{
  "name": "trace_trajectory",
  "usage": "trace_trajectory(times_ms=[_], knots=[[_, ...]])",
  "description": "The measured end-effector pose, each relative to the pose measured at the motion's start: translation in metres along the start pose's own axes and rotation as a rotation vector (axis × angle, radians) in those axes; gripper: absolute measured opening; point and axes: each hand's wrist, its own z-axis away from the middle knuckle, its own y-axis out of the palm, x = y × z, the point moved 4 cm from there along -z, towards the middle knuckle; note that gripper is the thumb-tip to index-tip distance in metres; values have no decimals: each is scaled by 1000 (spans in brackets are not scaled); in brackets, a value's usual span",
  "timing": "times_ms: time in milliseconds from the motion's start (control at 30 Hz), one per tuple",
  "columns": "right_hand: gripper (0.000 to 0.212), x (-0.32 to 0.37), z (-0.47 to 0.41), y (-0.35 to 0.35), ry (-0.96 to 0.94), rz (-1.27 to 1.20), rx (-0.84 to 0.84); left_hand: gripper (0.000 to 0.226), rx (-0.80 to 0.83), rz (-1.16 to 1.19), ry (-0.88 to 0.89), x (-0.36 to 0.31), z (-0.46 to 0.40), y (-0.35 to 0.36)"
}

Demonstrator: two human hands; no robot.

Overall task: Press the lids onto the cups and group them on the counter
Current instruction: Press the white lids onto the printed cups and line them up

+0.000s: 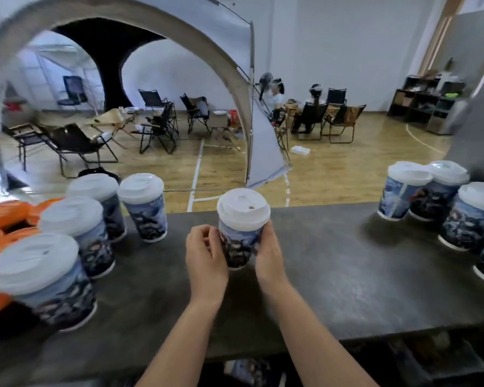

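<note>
I hold the centre cup (242, 244) between my left hand (206, 256) and right hand (268, 254), fingers of both curled round its wall; the grip is closed on it. Its white lid (243, 209) sits on top and the base stands at mid counter (333, 275).

Risk: squeezing the paper wall could buckle it and pop the lid; whether the rim is fully seated I cannot tell.

Left of the centre cup stand 4 lidded cups (76, 233), with orange lids (6, 216) beyond them. Right of it stands another lidded group (436, 202). Nothing lies between, so sliding either way looks unobstructed.
</note>
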Motion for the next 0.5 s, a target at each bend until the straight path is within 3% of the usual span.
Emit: trace_trajectory(times_ms=[133, 500], knots=[[38, -19, 7, 56, 196, -159, 34, 20, 62, 60, -4, 19, -2, -46], [34, -35, 22, 95, 315, -89, -28, 42, 74, 60, 41, 48, 9, -85]])
